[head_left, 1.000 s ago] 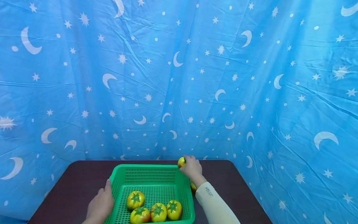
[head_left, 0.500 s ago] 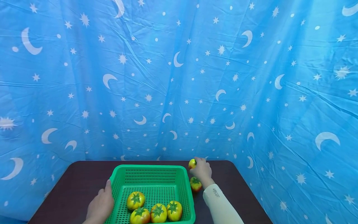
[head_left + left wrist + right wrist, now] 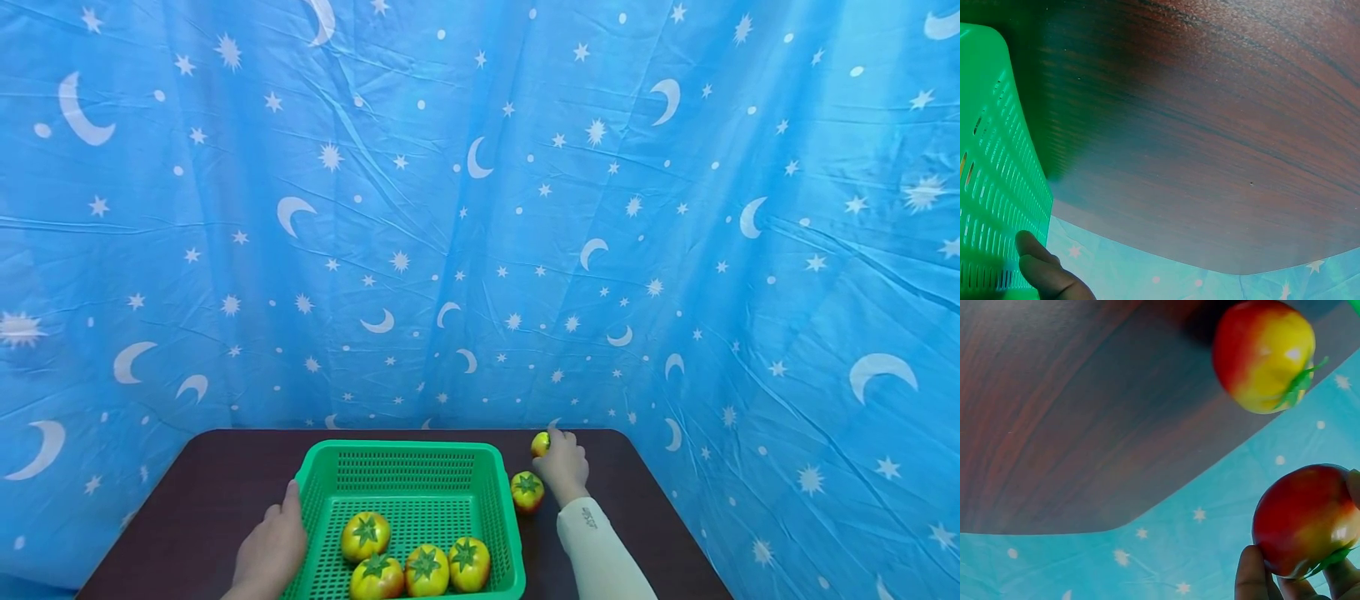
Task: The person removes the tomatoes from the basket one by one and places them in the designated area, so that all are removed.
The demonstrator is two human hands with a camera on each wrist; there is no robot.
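Dark wooden table (image 3: 225,483), blue star-and-moon curtain (image 3: 480,217)

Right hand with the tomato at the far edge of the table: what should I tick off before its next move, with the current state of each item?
1. Right hand grips the held tomato firmly: ok, fingers curl round it.
2. Left hand touches the green basket: ok, it rests against the left wall.
3. Free room in the basket: ok, four tomatoes sit near the front and the back part is bare.
4. Loose tomato on the table is clear of the hand: ok, apart, beside the basket.
5. Held tomato touches the table: cannot tell.
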